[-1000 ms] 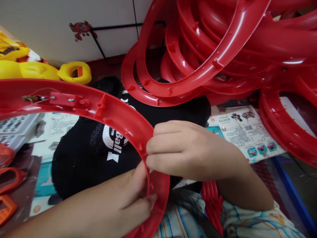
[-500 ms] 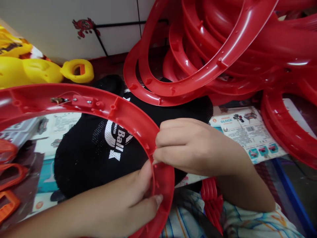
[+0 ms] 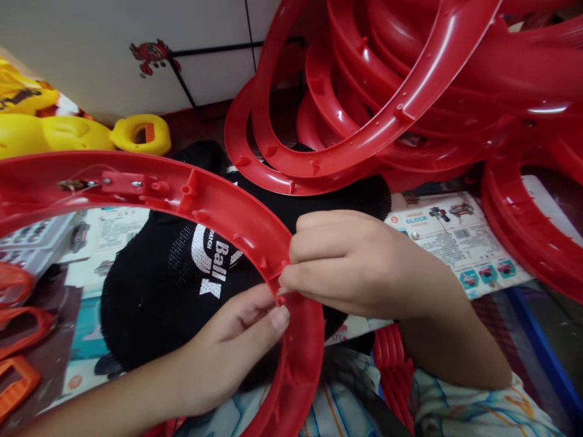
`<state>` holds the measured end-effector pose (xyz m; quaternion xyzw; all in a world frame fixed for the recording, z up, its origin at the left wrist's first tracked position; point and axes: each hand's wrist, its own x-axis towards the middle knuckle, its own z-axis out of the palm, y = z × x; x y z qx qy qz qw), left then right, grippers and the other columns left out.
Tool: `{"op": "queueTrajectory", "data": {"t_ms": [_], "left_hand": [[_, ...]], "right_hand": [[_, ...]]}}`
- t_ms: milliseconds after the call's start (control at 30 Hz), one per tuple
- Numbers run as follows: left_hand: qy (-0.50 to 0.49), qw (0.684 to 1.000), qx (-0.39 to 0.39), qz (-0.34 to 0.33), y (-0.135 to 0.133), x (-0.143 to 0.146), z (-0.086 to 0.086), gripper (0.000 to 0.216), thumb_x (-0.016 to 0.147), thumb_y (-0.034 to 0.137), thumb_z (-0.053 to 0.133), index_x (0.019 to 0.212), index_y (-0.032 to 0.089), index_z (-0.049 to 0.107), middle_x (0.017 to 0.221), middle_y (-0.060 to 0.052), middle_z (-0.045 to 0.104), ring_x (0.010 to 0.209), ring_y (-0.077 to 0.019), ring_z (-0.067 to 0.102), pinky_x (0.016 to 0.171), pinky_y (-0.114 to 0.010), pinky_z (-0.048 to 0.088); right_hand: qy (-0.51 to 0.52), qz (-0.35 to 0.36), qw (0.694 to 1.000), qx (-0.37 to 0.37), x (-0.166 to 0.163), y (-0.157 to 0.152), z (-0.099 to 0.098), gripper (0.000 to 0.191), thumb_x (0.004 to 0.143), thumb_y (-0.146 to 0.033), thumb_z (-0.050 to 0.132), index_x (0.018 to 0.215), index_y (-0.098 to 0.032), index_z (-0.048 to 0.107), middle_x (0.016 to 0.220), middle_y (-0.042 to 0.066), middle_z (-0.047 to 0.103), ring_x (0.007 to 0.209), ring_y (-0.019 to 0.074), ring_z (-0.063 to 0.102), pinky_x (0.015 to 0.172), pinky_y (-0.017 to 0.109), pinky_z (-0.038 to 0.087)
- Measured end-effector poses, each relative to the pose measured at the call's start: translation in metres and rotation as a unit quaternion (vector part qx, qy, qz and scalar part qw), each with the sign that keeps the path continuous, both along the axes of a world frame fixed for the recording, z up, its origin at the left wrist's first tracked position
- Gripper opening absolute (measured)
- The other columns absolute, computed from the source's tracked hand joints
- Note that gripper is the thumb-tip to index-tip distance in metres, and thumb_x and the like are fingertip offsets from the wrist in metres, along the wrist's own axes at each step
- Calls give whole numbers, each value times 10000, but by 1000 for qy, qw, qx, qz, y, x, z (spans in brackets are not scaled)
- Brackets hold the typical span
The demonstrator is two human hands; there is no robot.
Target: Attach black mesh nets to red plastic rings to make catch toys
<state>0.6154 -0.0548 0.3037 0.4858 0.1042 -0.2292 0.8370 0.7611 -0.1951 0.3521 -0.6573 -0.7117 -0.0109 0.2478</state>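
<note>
A large red plastic ring curves across the left and centre, held over my lap. A small metal contact and screws sit on its upper arc at the left. My right hand is closed round the ring's right edge, fingertips pinching the rim. Just below, my left hand rests inside the ring with its thumb pressed against the inner rim, fingers curled on the plastic.
A pile of several red rings fills the upper right. A black mesh cloth with white lettering lies under the ring. Yellow plastic parts sit at the far left, orange pieces at the lower left, printed cardboard at the right.
My left hand has slid up along the inner rim, its thumb now close under my right fingertips. The ring shifted slightly; my right hand keeps its grip.
</note>
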Motion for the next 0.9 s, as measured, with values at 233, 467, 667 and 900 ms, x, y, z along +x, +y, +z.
{"op": "queueTrajectory", "data": {"t_ms": [233,467,667,900], "left_hand": [[-74,989,109,65,-2,2,0,209,911,286,540,1112,231,520,818,5,592,698,-117,572,650,-226,518],[-93,968,215,91,-6,7,-3,212,804,101,485,981,214,514,864,26,609,766,-108,582,665,-193,497],[-30,958,286,-7,-1,6,-7,217,805,124,466,993,231,462,696,78,556,591,-97,492,619,-220,432],[-33,951,304,-43,7,5,-11,173,845,220,468,1017,227,447,724,55,553,639,-125,505,575,-221,414]], "right_hand": [[-30,-7,999,-17,-4,3,0,287,970,-175,469,762,-154,665,786,9,540,687,118,409,616,245,346],[10,-27,995,-93,-11,10,4,140,879,-145,635,755,-146,700,777,13,580,718,122,450,679,246,385],[116,-97,967,-204,-12,15,4,126,813,-77,659,725,-157,701,764,10,602,745,133,516,710,247,419],[71,-92,976,-183,-6,10,-1,110,839,-135,668,729,-133,662,752,15,590,724,136,494,669,258,377]]}}
